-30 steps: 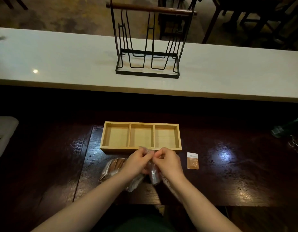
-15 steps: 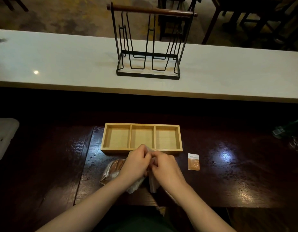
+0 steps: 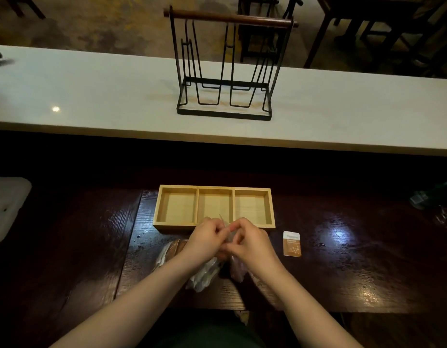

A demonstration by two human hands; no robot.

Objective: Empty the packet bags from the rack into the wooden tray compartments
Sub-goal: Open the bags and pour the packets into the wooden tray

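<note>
Packet bags (image 3: pixel 205 275) sit mostly hidden under your hands on the dark counter (image 3: pixel 343 259), just in front of the wooden tray (image 3: pixel 167 226); you can make out only crinkled clear plastic and a brown patch at the left, and how many bags lie there cannot be told. Your left hand (image 3: pixel 206 241) and right hand (image 3: pixel 251 243) are drawn together, fingers curled and pinching the top of one clear bag between them, over the tray's near wall. All three tray compartments show bare wood. The wire rack (image 3: pixel 223 71) on the pale counter (image 3: pixel 92 96) behind holds nothing. A small brown sachet (image 3: pixel 291 243) lies flat right of your hands; its print is too small to read.
</note>
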